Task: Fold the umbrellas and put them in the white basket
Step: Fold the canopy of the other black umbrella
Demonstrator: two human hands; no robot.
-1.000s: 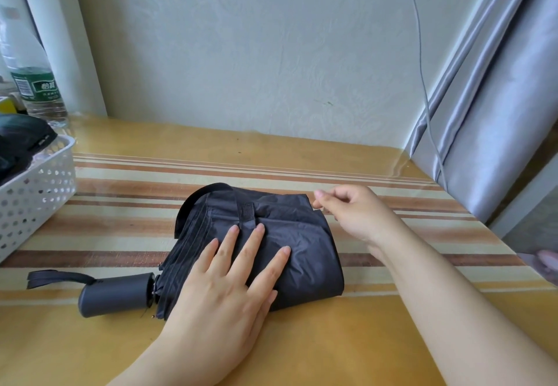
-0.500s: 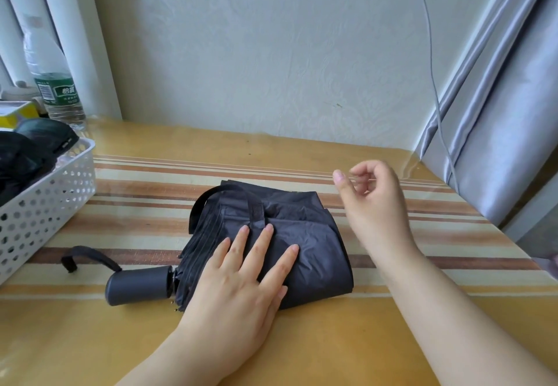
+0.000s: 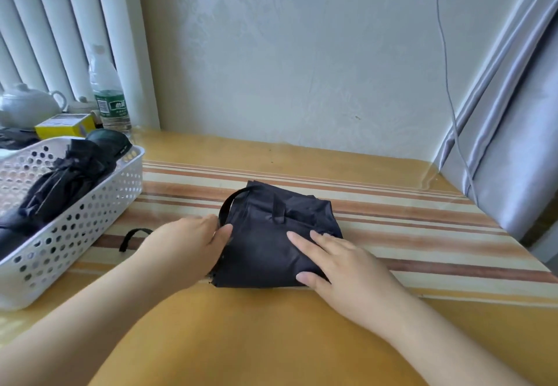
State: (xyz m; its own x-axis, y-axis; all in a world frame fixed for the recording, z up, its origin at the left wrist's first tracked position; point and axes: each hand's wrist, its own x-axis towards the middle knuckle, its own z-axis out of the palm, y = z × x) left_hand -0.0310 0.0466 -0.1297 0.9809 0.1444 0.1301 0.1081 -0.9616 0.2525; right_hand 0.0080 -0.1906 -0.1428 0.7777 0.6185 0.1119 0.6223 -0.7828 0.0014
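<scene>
A person's right hand, which a second earlier had been lifted clear above the table, lay flat with fingers straight on the right half of the black umbrella, pressing the pleated canopy down. The left hand, earlier spread on top of the fabric, had moved to the umbrella's left end, where it covered the handle, thumb against the canopy edge; whether it gripped the handle could not be told. The closing strap arched free at the bundle's far-left corner, unfastened. The umbrella rested mid-table on the striped cloth, well apart from the white basket, where other dark umbrellas already lay. The bundle appeared ready for rolling and strapping, with the transfer yet to come.
</scene>
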